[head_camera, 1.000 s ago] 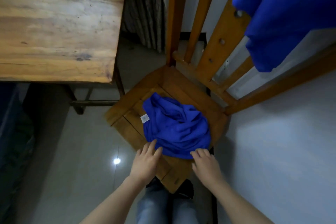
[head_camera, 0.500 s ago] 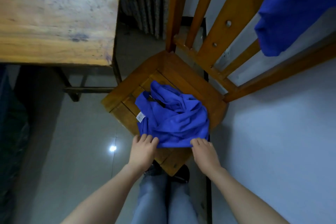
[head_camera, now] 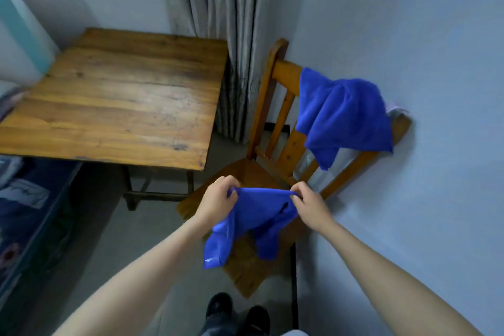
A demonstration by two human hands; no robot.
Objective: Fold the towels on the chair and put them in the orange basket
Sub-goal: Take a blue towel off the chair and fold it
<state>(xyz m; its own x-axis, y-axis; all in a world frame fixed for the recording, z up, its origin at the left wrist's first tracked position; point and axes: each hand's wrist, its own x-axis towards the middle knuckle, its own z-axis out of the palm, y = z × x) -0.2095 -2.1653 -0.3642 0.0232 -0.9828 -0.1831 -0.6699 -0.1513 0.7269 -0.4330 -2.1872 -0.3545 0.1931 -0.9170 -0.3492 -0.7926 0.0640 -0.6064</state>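
Note:
A blue towel hangs in the air above the wooden chair, held by its top edge. My left hand pinches the left corner and my right hand pinches the right corner, so the cloth droops between and below them. A second blue towel is draped over the chair's backrest, against the wall. No orange basket is in view.
A wooden table stands to the left of the chair, with a grey curtain behind it. The pale wall runs close along the right. A bed with dark bedding lies at the far left. My shoes stand on the floor below.
Both hands took hold of the towel's near edge on the seat and lifted it clear of the chair. The view rose, so the table and backrest towel now show fully.

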